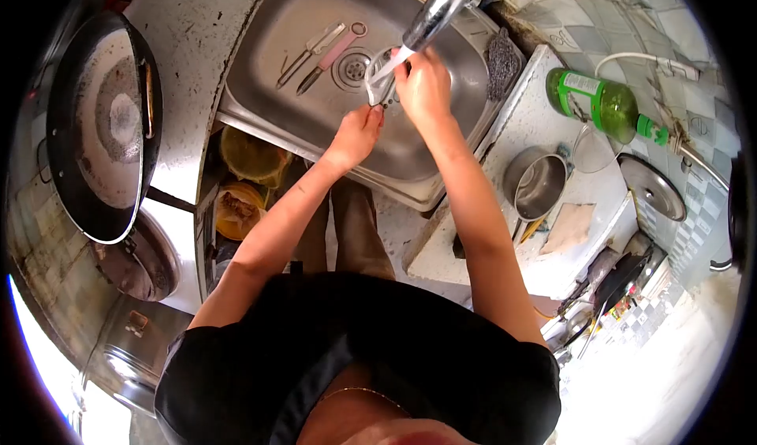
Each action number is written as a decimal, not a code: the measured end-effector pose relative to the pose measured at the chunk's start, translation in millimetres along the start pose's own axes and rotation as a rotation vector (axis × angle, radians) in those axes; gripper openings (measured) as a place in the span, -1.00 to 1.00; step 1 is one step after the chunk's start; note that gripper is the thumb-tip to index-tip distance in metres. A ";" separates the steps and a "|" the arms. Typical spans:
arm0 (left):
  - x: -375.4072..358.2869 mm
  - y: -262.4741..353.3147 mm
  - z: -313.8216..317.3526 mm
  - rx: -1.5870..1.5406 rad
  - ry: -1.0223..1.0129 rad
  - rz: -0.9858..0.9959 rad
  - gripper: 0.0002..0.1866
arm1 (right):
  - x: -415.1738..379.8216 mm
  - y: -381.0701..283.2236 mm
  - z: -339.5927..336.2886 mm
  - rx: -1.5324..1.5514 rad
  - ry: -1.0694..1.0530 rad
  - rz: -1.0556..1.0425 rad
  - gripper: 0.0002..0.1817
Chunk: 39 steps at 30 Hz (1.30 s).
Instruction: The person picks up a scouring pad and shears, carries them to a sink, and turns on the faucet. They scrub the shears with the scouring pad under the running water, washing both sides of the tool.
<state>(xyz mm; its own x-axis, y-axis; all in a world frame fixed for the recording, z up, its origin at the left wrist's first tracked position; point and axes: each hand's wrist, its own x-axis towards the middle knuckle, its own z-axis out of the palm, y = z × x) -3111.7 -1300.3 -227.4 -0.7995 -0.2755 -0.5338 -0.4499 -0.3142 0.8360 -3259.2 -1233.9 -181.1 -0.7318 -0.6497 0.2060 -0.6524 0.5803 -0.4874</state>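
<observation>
Over the sink [276, 27], both my hands are at a small white-edged, loop-shaped utensil [373, 90], whose exact kind I cannot tell. Water from the chrome tap [441, 7] pours onto it. My left hand [359, 136] is closed with its fingertips pinching the lower end. Higher up and to the right, my right hand [424, 88] has its fingers bent around the upper side, close under the stream. On the sink bottom lie a white-handled knife [310, 56] and a pink-handled utensil [333, 57], side by side, left of the drain [352, 69].
A scouring pad [503, 65] sits at the sink's right rim. A small metal pot [538, 185], a green bottle [595, 104] lying on its side and a round lid [653, 187] are on the right. A large black wok [102, 129] stands at left.
</observation>
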 end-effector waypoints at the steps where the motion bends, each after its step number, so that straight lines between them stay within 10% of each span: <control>1: 0.9 2.2 -2.4 0.182 0.080 0.143 -0.66 | -3.5 -7.0 -3.1 0.106 0.045 0.017 -0.90; 8: -6.4 23.5 -5.1 0.710 0.241 0.261 -0.78 | -0.2 -29.4 -2.2 0.112 0.012 -0.167 -0.94; 10: -8.4 18.8 -3.6 0.755 0.246 0.229 -0.79 | 15.2 -9.7 4.8 0.036 0.003 0.155 -0.92; 14: -6.5 13.7 -9.4 0.687 0.226 0.298 -0.78 | -17.1 -33.3 9.7 0.171 -0.053 -0.221 -0.94; 19: -3.9 29.6 -1.4 0.664 0.222 0.222 -0.80 | 8.4 -12.4 19.1 0.162 0.045 0.244 -0.90; 26: -7.6 18.0 -9.7 0.483 0.252 0.324 -0.77 | -8.4 -26.4 6.9 0.285 -0.055 -0.287 -0.91; 29: -1.5 28.5 -9.1 0.458 0.209 0.349 -0.78 | 10.7 -3.3 4.3 0.140 0.075 0.120 -0.90; 39: -3.1 21.1 -12.7 0.682 0.294 0.260 -0.77 | 3.9 -5.6 12.3 -0.020 -0.110 -0.061 -0.91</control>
<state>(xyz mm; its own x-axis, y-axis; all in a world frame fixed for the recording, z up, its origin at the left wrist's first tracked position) -3113.7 -1317.7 -209.7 -0.8173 -0.5227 -0.2427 -0.4841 0.3941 0.7813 -3256.0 -1245.7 -188.0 -0.6653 -0.7334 0.1397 -0.6996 0.5471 -0.4597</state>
